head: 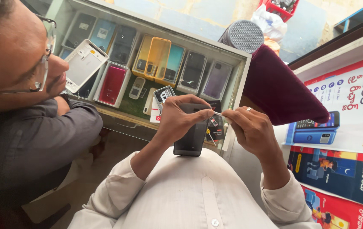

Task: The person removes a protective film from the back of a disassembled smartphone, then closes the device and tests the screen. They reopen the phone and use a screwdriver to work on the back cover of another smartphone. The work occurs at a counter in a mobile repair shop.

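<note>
My left hand (179,118) grips the top of a dark smartphone (191,138) that stands upright on my lap against my white shirt. My right hand (251,129), with a ring on one finger, pinches a small thin light piece (219,113) at the phone's upper edge. Both hands meet near the middle of the view. What the small piece is I cannot tell.
A glass display case (241,57) in front holds several phone covers and boxes in yellow, teal, red and grey. Another person in a grey shirt (33,140) leans in at the left. A maroon cushion (281,87) and colourful posters (347,127) lie to the right.
</note>
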